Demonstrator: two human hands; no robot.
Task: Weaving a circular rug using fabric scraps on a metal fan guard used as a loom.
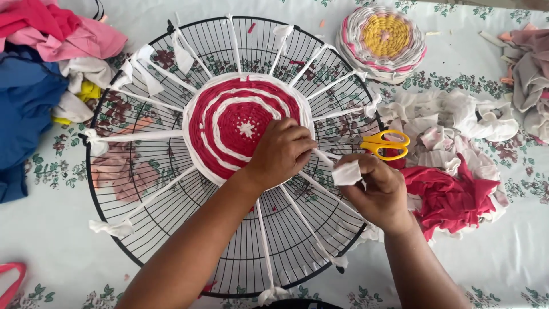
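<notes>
Left hand (281, 151) pressed flat on the rim of the red-and-white mat (243, 126), woven at the centre of the black wire grille (171, 229) on the tabletop (503, 263). Right hand (374, 191) pinched shut on a white strip (346, 172), just beside yellow scissors (384, 143).

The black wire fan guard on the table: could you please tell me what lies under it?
Through the black wire fan guard the floral tablecloth shows, with a pinkish cloth beneath the left side. The red-and-white woven disc and left hand hide the middle.
</notes>
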